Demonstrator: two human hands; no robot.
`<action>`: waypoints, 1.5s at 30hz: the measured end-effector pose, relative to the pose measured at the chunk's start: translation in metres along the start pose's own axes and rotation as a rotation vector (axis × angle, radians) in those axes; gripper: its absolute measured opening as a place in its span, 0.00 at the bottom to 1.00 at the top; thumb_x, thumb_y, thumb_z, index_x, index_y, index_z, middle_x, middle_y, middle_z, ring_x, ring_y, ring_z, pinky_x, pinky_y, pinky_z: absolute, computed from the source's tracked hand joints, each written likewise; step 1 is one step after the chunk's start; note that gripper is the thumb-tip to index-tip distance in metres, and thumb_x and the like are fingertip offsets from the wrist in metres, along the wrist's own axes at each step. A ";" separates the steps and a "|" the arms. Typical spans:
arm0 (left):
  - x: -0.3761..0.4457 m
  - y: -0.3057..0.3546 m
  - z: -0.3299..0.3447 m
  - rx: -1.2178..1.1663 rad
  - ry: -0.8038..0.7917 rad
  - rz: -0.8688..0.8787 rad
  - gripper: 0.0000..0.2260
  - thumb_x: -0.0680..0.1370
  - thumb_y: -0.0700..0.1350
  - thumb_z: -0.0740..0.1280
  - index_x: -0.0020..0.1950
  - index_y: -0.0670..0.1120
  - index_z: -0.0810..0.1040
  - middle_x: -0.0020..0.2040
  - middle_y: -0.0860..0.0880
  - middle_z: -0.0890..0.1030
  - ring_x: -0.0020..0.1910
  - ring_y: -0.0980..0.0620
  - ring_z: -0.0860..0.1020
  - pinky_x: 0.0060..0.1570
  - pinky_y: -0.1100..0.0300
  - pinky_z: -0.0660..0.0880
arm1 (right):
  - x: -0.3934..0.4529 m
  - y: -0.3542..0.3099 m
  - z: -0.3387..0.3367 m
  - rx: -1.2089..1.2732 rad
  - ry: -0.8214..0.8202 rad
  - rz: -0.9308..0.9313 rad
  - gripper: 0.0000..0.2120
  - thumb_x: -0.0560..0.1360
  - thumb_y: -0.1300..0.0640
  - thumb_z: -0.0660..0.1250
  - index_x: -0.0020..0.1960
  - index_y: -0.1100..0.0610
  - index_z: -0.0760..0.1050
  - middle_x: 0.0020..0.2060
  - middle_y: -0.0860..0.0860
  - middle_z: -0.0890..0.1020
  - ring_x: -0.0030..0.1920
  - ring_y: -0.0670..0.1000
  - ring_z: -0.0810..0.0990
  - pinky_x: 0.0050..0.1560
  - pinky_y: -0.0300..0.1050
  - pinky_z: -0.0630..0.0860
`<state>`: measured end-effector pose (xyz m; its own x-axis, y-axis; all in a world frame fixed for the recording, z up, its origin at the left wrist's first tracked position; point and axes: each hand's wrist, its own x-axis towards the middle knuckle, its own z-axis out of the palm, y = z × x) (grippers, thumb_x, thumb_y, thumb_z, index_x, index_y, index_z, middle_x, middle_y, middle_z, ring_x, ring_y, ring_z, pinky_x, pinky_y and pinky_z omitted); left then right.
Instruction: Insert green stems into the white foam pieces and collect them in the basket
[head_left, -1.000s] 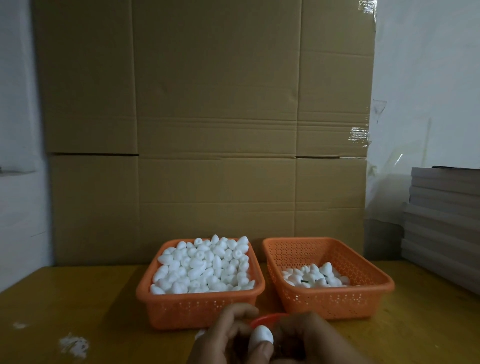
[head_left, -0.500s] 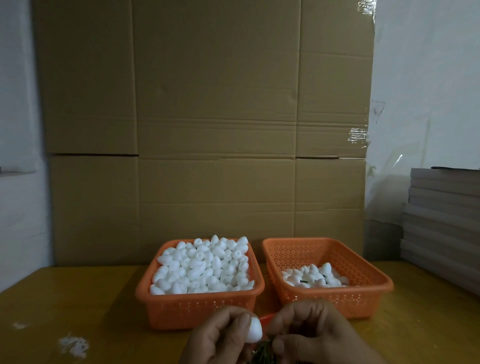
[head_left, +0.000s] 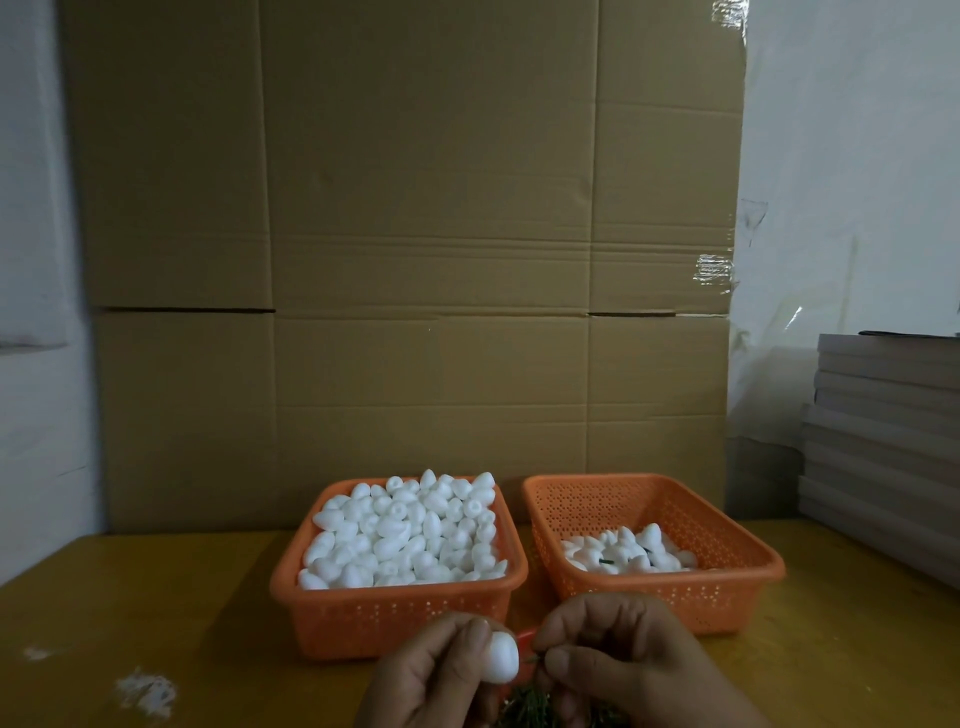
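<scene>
At the bottom centre my left hand (head_left: 441, 675) pinches a white foam piece (head_left: 502, 657) between thumb and fingers. Right beside it my right hand (head_left: 623, 660) pinches a thin green stem (head_left: 535, 659) whose tip points at the foam piece. A heap of green stems (head_left: 530, 709) lies under the hands, mostly hidden. The left orange basket (head_left: 363, 618) is piled with plain foam pieces (head_left: 405, 530). In the right orange basket (head_left: 727, 587) lie several foam pieces with stems (head_left: 626, 553).
A red rim (head_left: 524, 636) of some container peeks out between the hands. Tall cardboard sheets (head_left: 415, 260) stand behind the baskets. A stack of grey boards (head_left: 883, 447) sits at the right. White crumbs (head_left: 145, 691) dot the yellow table (head_left: 156, 597) on the left.
The hands have drawn slightly apart and risen. The foam piece turned sideways in my left hand, and my right hand now holds a stem at its end.
</scene>
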<state>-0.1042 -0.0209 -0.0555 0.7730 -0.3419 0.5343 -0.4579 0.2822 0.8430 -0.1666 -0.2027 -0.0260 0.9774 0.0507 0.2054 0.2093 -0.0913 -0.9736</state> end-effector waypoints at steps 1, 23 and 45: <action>0.000 0.000 0.000 -0.010 0.001 -0.025 0.15 0.64 0.64 0.68 0.39 0.56 0.87 0.52 0.72 0.81 0.39 0.73 0.78 0.37 0.76 0.72 | 0.000 0.000 0.000 0.007 0.007 -0.010 0.04 0.73 0.65 0.72 0.47 0.65 0.83 0.39 0.60 0.84 0.36 0.54 0.82 0.39 0.44 0.79; -0.002 -0.003 0.000 -0.065 -0.030 -0.213 0.14 0.70 0.59 0.67 0.43 0.52 0.87 0.33 0.57 0.82 0.31 0.63 0.79 0.32 0.68 0.75 | -0.001 0.003 0.008 0.014 0.052 -0.118 0.06 0.69 0.62 0.76 0.46 0.62 0.85 0.36 0.61 0.84 0.33 0.53 0.82 0.36 0.44 0.80; 0.000 0.001 -0.009 0.033 -0.034 -0.230 0.14 0.65 0.60 0.69 0.38 0.51 0.86 0.26 0.47 0.76 0.26 0.53 0.75 0.28 0.63 0.71 | -0.004 0.007 0.023 -0.404 0.186 -0.236 0.03 0.73 0.49 0.76 0.44 0.47 0.85 0.38 0.50 0.87 0.38 0.49 0.86 0.38 0.38 0.79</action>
<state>-0.1006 -0.0124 -0.0546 0.8438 -0.4241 0.3290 -0.2856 0.1642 0.9442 -0.1697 -0.1803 -0.0361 0.8832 -0.0580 0.4653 0.3845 -0.4782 -0.7896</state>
